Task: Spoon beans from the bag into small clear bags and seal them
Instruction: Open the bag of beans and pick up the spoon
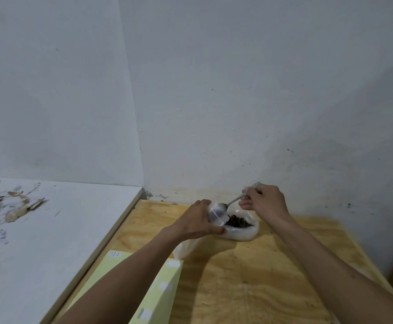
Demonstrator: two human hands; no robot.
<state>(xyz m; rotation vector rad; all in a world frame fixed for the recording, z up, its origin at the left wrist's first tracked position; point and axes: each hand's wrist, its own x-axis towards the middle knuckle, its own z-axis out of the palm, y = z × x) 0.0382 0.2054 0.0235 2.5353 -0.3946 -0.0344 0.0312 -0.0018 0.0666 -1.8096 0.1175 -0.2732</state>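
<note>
A clear plastic bag [244,231] with dark brown beans [238,223] lies on the plywood table [249,281] near the wall. My left hand [197,222] holds a small clear bag [215,213] upright beside it, thumb below and fingers behind. My right hand [264,201] grips the handle of a metal spoon [230,203], whose bowl is at the small bag's mouth. Whether the spoon carries beans I cannot tell.
A pale yellow-green box [165,288] with white tape patches stands at the table's near left, under my left forearm. A white board [38,230] with chipped wood flakes lies to the left. White walls close the corner behind the bags.
</note>
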